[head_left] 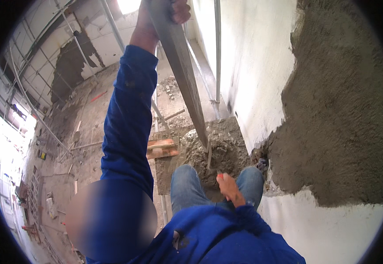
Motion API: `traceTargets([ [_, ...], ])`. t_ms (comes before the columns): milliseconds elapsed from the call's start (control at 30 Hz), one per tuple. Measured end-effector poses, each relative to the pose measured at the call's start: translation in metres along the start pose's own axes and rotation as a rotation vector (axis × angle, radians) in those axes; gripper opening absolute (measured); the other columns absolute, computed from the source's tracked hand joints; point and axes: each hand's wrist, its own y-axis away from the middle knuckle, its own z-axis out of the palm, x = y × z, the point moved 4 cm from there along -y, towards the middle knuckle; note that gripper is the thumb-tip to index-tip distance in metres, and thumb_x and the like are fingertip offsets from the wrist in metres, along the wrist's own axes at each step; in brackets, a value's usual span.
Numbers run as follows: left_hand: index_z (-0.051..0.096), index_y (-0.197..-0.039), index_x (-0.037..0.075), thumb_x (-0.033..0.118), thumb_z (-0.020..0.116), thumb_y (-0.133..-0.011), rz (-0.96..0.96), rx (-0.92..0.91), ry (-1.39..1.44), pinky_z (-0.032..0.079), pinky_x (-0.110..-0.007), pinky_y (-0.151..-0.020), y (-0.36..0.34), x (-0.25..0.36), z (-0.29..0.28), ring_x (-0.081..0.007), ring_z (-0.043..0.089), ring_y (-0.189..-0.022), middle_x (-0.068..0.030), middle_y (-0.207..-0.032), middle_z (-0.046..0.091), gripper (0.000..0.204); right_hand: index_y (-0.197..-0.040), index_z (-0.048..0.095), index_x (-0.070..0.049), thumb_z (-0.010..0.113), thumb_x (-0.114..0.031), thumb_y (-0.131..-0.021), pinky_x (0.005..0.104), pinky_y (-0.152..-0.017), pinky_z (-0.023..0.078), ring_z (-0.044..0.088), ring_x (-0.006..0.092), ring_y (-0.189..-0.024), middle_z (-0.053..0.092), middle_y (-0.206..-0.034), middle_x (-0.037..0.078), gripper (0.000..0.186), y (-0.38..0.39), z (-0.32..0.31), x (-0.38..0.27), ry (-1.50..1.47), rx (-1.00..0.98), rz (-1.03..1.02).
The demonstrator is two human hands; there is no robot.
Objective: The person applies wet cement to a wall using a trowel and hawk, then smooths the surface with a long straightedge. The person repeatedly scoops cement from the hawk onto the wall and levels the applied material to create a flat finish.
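Raised high ahead of me, my left hand (181, 11) wraps round the upper part of a long grey straightedge (178, 66). The straightedge slants down to the right, its narrow lower end over a heap of wet grey mortar (224, 152). Low in front of my knees, my right hand (231, 188) is closed on a red-handled trowel, mostly hidden by the fingers. A thin pale blade (209, 158), seen edge-on, reaches up to the straightedge's lower end; it seems to belong to the trowel. Left of the heap lies an orange plastering float (163, 148).
The mortar sits on a dirty board (165, 174) in front of my legs. At right, rough grey plaster (336, 114) covers part of a white wall (262, 75). Scaffold poles (218, 53) stand ahead. Rubble and loose pieces litter the floor (90, 125) at left.
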Motion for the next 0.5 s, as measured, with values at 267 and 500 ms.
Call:
traceTargets([
  [267,0.062,-0.089,0.003,0.054,0.048,-0.087,0.282,0.938,-0.715,0.042,-0.033,-0.050,0.005,0.010,-0.037,-0.0243,0.056,-0.056,-0.0081,-0.070,0.059,0.053,-0.107,0.048,0.002,0.051,-0.029,-0.091,0.0488,-0.072,0.046,0.058,0.0453,-0.087,0.060,-0.094,0.026,0.035,0.061,-0.055,-0.063,-0.176,0.111,-0.060],
  [500,0.068,-0.076,-0.003,0.068,0.049,-0.077,-0.036,1.196,-1.734,0.045,-0.043,-0.066,-0.004,0.017,0.031,-0.0346,0.062,-0.069,-0.0242,-0.071,0.063,0.074,-0.111,0.044,-0.001,0.055,-0.023,-0.090,0.0482,-0.069,0.047,0.059,0.0441,-0.082,0.060,-0.087,0.023,0.033,0.062,-0.078,-0.157,-0.262,0.378,-0.452],
])
